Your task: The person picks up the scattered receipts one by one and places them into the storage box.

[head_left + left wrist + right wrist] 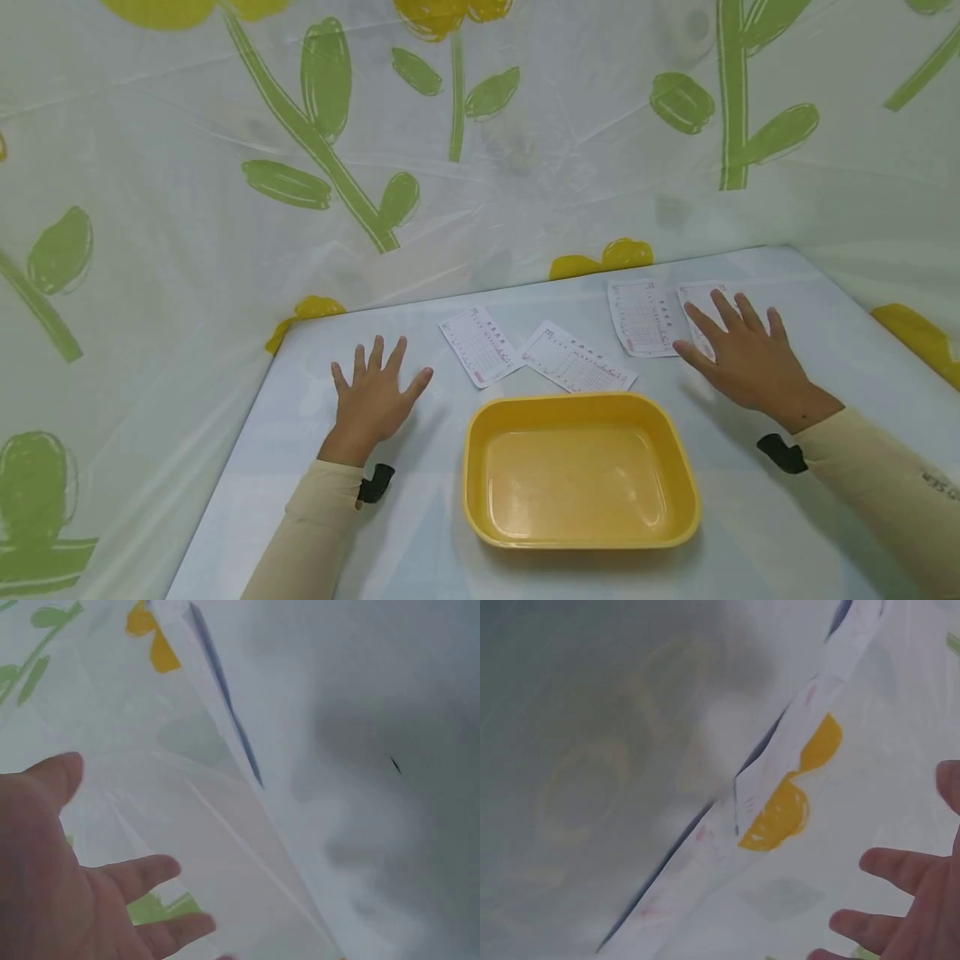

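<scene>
My left hand hovers over the left part of the table with its fingers spread, holding nothing. Likewise spread, my right hand is above the right side and partly covers a printed paper slip. Left of that lies another slip. Two more, a left slip and a middle slip, meet at their corners behind a yellow plastic tray. The tray sits between my forearms. In the left wrist view the hand has straight fingers, as does the hand in the right wrist view.
A pale table carries everything. Behind and beside it hangs a white curtain with green stems and yellow flowers. Dark straps show at both wrists, below tan sleeves.
</scene>
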A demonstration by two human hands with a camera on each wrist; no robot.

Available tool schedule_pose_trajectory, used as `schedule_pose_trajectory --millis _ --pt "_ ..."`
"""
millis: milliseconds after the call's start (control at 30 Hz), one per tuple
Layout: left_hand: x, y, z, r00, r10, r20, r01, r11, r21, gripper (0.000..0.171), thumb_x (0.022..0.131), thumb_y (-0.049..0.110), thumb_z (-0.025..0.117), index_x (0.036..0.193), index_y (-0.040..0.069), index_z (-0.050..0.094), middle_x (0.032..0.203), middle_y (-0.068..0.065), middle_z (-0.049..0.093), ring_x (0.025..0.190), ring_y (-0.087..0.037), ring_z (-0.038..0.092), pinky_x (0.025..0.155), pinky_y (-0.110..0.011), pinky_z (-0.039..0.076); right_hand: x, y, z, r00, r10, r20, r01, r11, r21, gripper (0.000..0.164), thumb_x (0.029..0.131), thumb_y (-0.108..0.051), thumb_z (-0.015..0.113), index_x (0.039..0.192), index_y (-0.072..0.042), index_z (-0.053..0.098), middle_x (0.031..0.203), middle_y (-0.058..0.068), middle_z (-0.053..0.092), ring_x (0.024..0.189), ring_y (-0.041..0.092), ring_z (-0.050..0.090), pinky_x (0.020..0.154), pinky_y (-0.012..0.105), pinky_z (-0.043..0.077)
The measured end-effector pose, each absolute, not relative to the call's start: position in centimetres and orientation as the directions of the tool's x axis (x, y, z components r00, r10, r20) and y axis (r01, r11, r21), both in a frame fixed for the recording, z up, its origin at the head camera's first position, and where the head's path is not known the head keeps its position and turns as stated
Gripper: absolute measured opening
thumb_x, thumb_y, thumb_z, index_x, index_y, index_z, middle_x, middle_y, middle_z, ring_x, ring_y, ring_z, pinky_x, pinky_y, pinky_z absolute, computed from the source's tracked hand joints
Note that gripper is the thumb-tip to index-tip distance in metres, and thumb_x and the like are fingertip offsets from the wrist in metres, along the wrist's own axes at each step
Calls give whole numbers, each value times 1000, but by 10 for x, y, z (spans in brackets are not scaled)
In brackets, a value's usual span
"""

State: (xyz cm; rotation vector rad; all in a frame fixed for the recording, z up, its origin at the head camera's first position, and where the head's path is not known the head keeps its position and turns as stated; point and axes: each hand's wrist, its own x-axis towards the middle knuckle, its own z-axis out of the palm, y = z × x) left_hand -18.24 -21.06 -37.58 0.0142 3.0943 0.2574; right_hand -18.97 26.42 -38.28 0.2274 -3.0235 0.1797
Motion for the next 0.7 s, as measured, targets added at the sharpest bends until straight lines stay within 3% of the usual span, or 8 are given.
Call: schedule_pose_trajectory --millis 100,167,233,333,467,700 --pt "-180 -204 -380 -996 55 -68 35 961 274 67 101 59 41 155 19 38 156 -16 42 142 -40 41 114 -65 29 -192 262 -382 -980 -142 142 -162 976 -146 66 100 -43 53 149 -1 40 152 35 33 137 57 31 110 74 23" --pt "-177 -198 -384 -988 108 -114 59 927 371 56 102 53 46 148 22 48 142 -12 58 124 -33 58 103 -56 47 -194 263 -382 -983 -119 140 -146 968 -203 61 99 -35 57 145 3 44 145 37 40 130 57 38 107 72 30" --pt "-174 -194 -388 -971 174 -166 79 883 463 46 102 49 49 141 26 55 129 -6 65 108 -23 64 92 -45 54 -197 266 -383 -989 -82 124 -114 955 -275 56 99 -30 57 142 5 46 140 38 44 124 56 42 103 71 35" --pt "-170 -191 -393 -941 278 -191 131 823 553 34 102 43 53 131 27 62 110 -1 69 88 -14 62 77 -33 55 -203 275 -385 -996 -31 85 -58 939 -340 54 101 -29 53 139 8 47 133 40 46 116 57 44 98 72 39" --pt "-167 -189 -394 -899 390 -197 171 729 663 31 103 43 51 125 25 64 94 1 68 72 -14 61 67 -29 50 -213 292 -387 -999 -14 40 -27 943 -332 57 101 -29 50 138 14 44 125 45 47 107 58 47 91 70 42" --pt "-168 -183 -393 -840 481 -251 141 640 755 39 100 49 53 129 25 62 92 -1 65 62 -19 60 64 -30 47 -231 305 -387 -990 56 -133 94 950 -299 70 100 -36 48 143 16 29 129 46 39 107 57 42 95 72 40"
